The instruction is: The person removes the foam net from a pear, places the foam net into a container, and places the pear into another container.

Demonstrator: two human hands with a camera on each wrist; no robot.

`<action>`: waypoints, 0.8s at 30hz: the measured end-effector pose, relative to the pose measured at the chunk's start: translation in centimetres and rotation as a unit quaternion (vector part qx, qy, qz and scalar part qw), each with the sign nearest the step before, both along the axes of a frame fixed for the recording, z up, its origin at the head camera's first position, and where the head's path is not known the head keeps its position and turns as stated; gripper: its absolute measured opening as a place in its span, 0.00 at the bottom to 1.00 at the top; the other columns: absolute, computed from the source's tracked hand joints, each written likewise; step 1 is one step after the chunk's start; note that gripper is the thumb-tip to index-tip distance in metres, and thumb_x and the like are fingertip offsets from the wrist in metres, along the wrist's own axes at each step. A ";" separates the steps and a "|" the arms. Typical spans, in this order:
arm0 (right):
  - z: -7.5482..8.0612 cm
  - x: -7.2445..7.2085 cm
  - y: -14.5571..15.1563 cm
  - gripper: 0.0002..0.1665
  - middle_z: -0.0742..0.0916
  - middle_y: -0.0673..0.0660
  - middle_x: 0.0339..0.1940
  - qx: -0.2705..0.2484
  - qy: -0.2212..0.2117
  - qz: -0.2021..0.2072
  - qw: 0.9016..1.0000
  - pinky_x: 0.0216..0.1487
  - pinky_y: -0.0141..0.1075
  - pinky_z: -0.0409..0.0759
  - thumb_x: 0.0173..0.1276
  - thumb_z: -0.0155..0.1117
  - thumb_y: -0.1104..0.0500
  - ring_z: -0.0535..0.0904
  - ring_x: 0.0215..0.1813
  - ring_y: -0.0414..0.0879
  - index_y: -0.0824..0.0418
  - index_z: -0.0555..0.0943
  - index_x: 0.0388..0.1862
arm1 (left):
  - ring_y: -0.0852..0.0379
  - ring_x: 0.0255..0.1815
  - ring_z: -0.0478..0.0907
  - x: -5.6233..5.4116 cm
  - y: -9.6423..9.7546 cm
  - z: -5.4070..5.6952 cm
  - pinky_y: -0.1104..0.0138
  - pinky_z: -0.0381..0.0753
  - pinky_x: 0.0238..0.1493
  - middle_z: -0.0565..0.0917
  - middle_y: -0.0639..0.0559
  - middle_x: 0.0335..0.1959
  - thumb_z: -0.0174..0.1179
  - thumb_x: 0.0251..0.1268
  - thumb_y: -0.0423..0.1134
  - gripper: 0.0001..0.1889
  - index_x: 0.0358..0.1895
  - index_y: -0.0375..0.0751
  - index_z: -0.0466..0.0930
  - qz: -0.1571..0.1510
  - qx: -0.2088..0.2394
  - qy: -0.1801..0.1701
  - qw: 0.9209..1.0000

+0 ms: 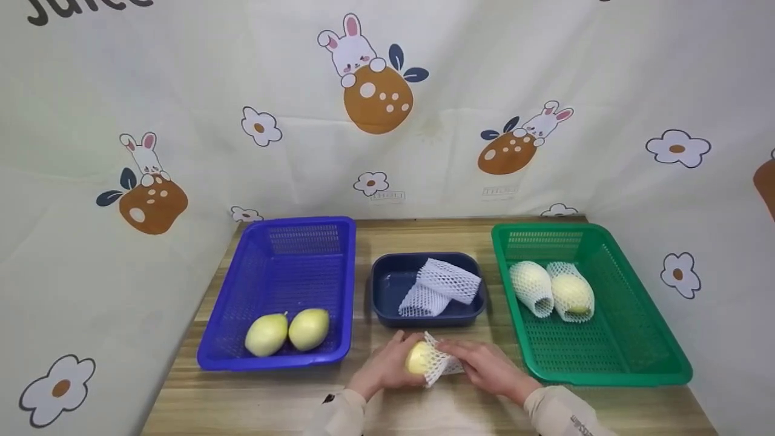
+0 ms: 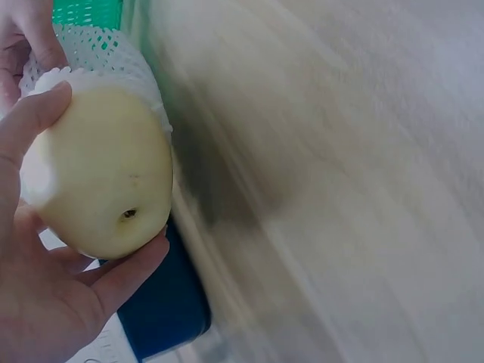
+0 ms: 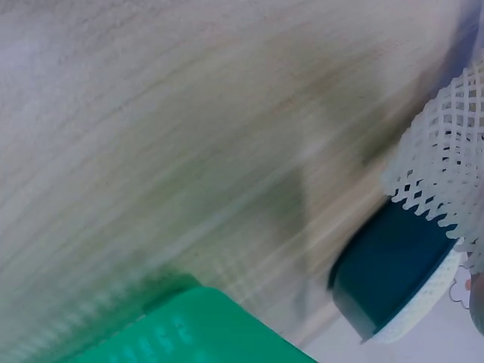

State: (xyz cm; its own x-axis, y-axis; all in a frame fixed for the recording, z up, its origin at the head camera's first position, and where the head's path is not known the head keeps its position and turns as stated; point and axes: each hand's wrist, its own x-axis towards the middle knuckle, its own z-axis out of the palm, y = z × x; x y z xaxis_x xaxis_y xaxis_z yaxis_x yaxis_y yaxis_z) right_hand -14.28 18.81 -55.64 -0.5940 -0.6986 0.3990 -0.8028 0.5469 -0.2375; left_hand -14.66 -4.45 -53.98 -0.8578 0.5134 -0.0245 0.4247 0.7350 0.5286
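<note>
While fruit (image 1: 416, 358) lies in the left hand (image 1: 389, 363), the right (image 1: 489, 367) holds its net (image 1: 432, 366)

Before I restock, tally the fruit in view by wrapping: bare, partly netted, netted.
Bare fruits in blue basket: 2
Partly netted fruit in hands: 1
Netted fruits in green basket: 2
Total: 5
</note>
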 end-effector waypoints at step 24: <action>6.4 -1.6 -1.5 0.24 0.81 0.52 0.45 -0.012 0.064 0.018 0.998 0.36 0.37 0.77 0.48 0.55 0.69 0.78 0.44 0.44 0.55 0.80 0.46 | 0.54 0.28 0.71 0.0 -2.7 5.7 0.66 0.70 0.25 0.68 0.53 0.37 0.66 0.36 0.56 0.37 0.56 0.51 0.68 -0.013 -0.019 0.051 0.998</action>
